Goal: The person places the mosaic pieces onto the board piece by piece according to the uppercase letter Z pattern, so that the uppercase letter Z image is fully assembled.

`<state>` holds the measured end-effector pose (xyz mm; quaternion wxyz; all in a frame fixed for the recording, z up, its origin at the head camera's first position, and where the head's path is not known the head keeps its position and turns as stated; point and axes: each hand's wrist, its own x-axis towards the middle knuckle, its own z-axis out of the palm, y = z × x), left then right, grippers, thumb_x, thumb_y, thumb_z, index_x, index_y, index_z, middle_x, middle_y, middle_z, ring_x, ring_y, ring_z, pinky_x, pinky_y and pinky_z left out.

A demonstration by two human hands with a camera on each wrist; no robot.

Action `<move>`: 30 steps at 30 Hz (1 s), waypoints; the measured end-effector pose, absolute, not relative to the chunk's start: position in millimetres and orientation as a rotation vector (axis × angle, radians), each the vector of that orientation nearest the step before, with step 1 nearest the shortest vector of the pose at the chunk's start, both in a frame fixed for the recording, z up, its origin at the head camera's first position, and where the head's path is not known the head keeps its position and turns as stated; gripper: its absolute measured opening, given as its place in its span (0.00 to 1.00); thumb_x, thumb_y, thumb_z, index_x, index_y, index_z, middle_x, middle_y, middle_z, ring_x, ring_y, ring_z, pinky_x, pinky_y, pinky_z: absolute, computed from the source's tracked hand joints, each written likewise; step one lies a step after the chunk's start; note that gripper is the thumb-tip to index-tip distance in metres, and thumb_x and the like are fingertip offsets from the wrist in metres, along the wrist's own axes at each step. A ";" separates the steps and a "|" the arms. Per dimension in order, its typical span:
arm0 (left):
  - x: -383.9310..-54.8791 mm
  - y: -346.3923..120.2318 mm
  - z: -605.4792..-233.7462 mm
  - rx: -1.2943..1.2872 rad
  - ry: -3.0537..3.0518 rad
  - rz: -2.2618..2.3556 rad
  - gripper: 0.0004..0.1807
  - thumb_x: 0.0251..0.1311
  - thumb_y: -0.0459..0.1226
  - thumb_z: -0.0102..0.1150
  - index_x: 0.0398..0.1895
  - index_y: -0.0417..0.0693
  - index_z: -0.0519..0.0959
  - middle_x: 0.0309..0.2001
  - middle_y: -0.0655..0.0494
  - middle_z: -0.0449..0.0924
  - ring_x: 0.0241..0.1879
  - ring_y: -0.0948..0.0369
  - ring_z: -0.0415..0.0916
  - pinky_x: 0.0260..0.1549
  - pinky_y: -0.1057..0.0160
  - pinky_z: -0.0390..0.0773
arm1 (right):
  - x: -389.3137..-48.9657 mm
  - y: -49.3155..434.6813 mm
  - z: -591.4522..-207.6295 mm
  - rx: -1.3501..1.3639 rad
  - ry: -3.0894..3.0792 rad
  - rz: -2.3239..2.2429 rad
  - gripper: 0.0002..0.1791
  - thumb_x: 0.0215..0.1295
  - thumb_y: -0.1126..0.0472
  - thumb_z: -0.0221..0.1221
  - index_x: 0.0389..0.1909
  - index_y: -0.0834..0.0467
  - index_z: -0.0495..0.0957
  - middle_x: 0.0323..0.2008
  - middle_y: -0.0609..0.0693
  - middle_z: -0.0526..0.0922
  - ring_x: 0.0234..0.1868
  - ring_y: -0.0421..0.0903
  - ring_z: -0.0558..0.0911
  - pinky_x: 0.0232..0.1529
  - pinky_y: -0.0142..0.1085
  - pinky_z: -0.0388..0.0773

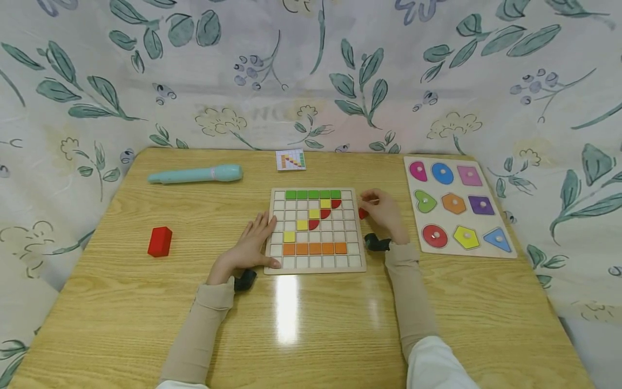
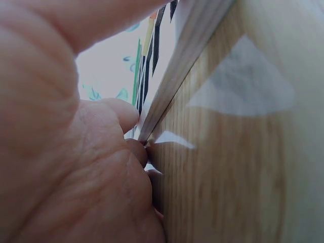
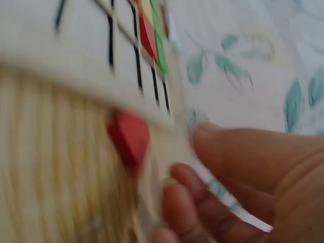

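Observation:
A wooden grid board point(image 1: 316, 268) bears a row of green squares point(image 1: 313, 194), a slanting line of yellow squares point(image 1: 302, 225), red quarter-round pieces point(image 1: 325, 214) beside them and an orange row point(image 1: 315, 248). My left hand point(image 1: 250, 243) rests at its left edge, fingers spread along the side and thumb over the lower corner. By the right edge lies a loose red piece point(image 3: 130, 139), flat-sided, on the table. Close to that piece is my right hand point(image 1: 383, 212); the right wrist view shows its fingers loosely bent, apart from the piece, with nothing between them.
Behind the board lies a small pattern card point(image 1: 291, 160). A turquoise pen-shaped object point(image 1: 196, 174) is at the back left, with a red block point(image 1: 160, 241) nearer the front. To the right sits a shape puzzle board point(image 1: 459, 208). Flowered cloth point(image 1: 311, 75) hangs behind the table.

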<state>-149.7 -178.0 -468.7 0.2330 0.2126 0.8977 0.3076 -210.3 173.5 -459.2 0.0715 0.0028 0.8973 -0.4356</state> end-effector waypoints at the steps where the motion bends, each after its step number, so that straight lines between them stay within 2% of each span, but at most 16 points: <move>1: -149.6 -178.3 -468.7 0.581 2.468 0.843 0.65 0.49 0.50 0.72 0.77 0.40 0.34 0.77 0.41 0.20 0.76 0.45 0.17 0.73 0.42 0.23 | -209.8 181.7 -458.3 0.016 2.697 -1.280 0.18 0.68 0.61 0.57 0.55 0.64 0.76 0.52 0.63 0.80 0.53 0.58 0.79 0.53 0.45 0.76; 4: -149.2 -179.0 -468.0 0.574 2.472 0.840 0.65 0.49 0.49 0.72 0.77 0.40 0.34 0.77 0.41 0.20 0.76 0.45 0.17 0.73 0.42 0.23 | -208.2 197.7 -457.5 -0.005 2.673 -1.177 0.21 0.65 0.62 0.59 0.58 0.66 0.75 0.50 0.65 0.80 0.51 0.57 0.78 0.53 0.44 0.74; 9: -148.7 -178.9 -466.6 0.572 2.476 0.849 0.65 0.49 0.48 0.72 0.77 0.39 0.35 0.77 0.40 0.20 0.76 0.44 0.17 0.72 0.42 0.22 | -210.0 197.1 -458.5 -0.099 2.683 -1.035 0.23 0.63 0.59 0.63 0.58 0.61 0.76 0.49 0.61 0.80 0.49 0.54 0.77 0.51 0.44 0.74; 18: -149.1 -177.3 -469.2 0.579 2.478 0.848 0.65 0.49 0.49 0.72 0.77 0.39 0.35 0.77 0.40 0.21 0.76 0.44 0.17 0.72 0.41 0.23 | -211.1 184.7 -462.8 -0.146 2.716 -1.062 0.12 0.62 0.63 0.63 0.45 0.63 0.80 0.46 0.60 0.83 0.47 0.54 0.80 0.53 0.46 0.75; 25: -149.4 -175.7 -470.0 0.591 2.477 0.845 0.65 0.49 0.49 0.72 0.77 0.38 0.35 0.77 0.38 0.21 0.76 0.43 0.17 0.72 0.41 0.23 | -210.6 185.3 -465.6 -0.082 2.728 -1.081 0.23 0.63 0.63 0.62 0.58 0.66 0.73 0.49 0.63 0.79 0.50 0.56 0.78 0.55 0.48 0.74; 30: -149.3 -175.3 -469.4 0.593 2.481 0.847 0.64 0.50 0.48 0.72 0.77 0.38 0.35 0.76 0.38 0.21 0.76 0.42 0.18 0.72 0.40 0.23 | -210.8 184.5 -465.9 -0.050 2.725 -1.072 0.22 0.64 0.62 0.61 0.57 0.66 0.74 0.51 0.64 0.79 0.52 0.57 0.78 0.57 0.48 0.74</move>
